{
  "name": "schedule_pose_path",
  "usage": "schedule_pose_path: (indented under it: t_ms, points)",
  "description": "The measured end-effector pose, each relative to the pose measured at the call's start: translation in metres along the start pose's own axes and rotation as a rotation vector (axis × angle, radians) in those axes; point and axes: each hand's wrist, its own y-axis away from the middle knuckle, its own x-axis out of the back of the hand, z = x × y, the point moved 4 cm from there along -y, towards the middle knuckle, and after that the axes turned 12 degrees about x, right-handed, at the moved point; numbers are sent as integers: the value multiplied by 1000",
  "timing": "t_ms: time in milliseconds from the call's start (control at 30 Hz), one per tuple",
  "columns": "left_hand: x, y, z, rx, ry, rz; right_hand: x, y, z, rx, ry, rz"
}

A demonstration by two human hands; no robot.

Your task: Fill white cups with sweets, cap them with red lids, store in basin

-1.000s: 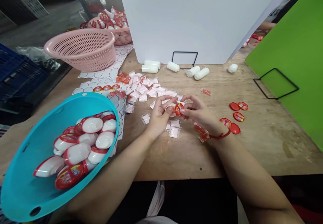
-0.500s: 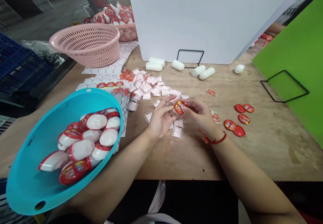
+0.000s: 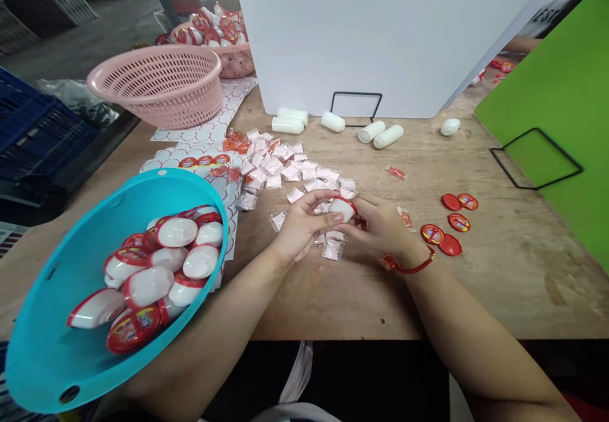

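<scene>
Both hands are together, mid-worktop, a bit back from the front edge: left hand (image 3: pixel 303 228) & right hand (image 3: pixel 380 228) clamp a white capsule (image 3: pixel 341 209) between them. It's smooth, rounded, glossy plastic w/ a thin red rim along its upper right side. A red cord bracelet (image 3: pixel 409 267) circles the right wrist.

Right under the hands lie small clear sachets (image 3: pixel 332 250) of pale pink filling, crinkly & flat. More of them spread in a loose heap (image 3: pixel 273 171) toward the back. Front left corner: a teal plastic bowl (image 3: pixel 33 371), tilted, its rim just beside the left forearm (image 3: pixel 223 320), holds a jumble of capsules (image 3: pixel 177 232), white w/ red printed caps.

Right side of the worktop: flat round red lids (image 3: pixel 450 202), some plain, some printed, lie in a small group. Behind the bowl is a printed paper sheet (image 3: pixel 190 133) w/ a scalloped pattern, then a pink mesh basket (image 3: pixel 157 85) — woven-look plastic, round. Another basket (image 3: pixel 233 60) behind it is piled w/ capsules. Along the back edge: white plastic bottles (image 3: pixel 288 120) on their sides, a white board (image 3: pixel 371 28) on a black wire stand (image 3: pixel 356 108), & a green board (image 3: pixel 547 105) at the right.
</scene>
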Motion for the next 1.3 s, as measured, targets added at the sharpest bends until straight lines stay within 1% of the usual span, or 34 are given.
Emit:
schedule_pose_path:
  t_ms: [167, 267, 333, 433, 567, 667, 733, 833, 933, 1000, 1067, 1167, 1233, 1300]
  points:
    - [-2, 1, -2, 53, 7, 1, 2, 2, -4, 46, 3, -19]
    - [-2, 2, 0, 55, -22, 1, 1, 4, -3, 44, -20, -10]
    - [-1, 2, 0, 46, -58, -4, -1, 5, -2, 27, -35, -26]
    - [1, 2, -1, 25, -103, 0, -4, 6, 1, -14, -56, -42]
    - [2, 3, 0, -20, -116, 28, -5, 5, 1, -79, -81, -25]
    - [1, 4, 4, -16, -107, 39, -5, 1, -1, -130, -115, -20]
    - [1, 5, 7, 1, -106, 38, -5, -2, -2, -185, -171, -23]
    - [3, 4, 9, 18, -139, 59, -6, -5, -1, -310, -306, -16]
    - [3, 2, 5, 65, -113, 69, -12, -2, 6, -488, -517, 72]
    - [1, 1, 1, 130, -64, 30, -19, 3, 11, -605, -674, 150]
    - [-2, 0, -2, 191, -25, -21, -25, 6, 15, -690, -788, 218]
    - [-4, 1, -3, 230, 44, -63, -27, 8, 18, -744, -926, 318]
    - [-4, 3, -2, 215, 99, -91, -24, 7, 20, -737, -982, 382]
    - [-6, 7, 3, 166, 150, -122, -18, 7, 23, -717, -959, 428]
